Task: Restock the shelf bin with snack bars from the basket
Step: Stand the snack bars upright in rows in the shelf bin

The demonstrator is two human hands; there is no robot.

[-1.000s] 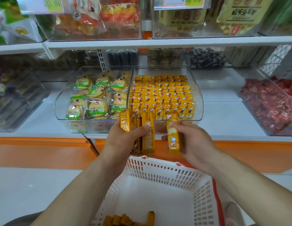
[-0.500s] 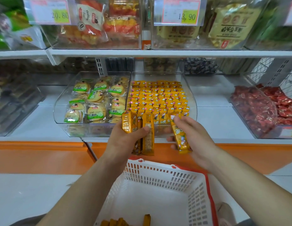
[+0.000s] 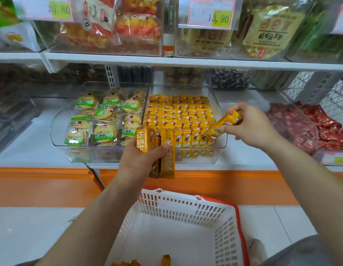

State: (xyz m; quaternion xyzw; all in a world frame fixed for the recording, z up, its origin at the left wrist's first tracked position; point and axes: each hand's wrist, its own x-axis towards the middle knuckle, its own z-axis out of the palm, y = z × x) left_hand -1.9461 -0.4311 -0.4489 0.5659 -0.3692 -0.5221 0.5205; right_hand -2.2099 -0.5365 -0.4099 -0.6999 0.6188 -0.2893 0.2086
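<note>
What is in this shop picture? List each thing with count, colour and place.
shelf bin: one, clear, lower shelf
snack bars: many, yellow, rows in the bin
single bar: one, yellow, at the bin's right edge
bundle of bars: several, yellow, before the bin
basket: one, white, red rim, below
loose bars: few, yellow, basket floor
biscuit packs: many, green-labelled, left bin
red sweets: many, right bin
left grip: one, holds the bundle
right grip: one, pinches the single bar

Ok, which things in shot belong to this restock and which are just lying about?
Job: right hand holding one snack bar; left hand holding a bundle of bars; yellow-bar bin; basket with loose bars inside.
Idle: biscuit bin; red sweets; price tags; upper-shelf bags.
</note>
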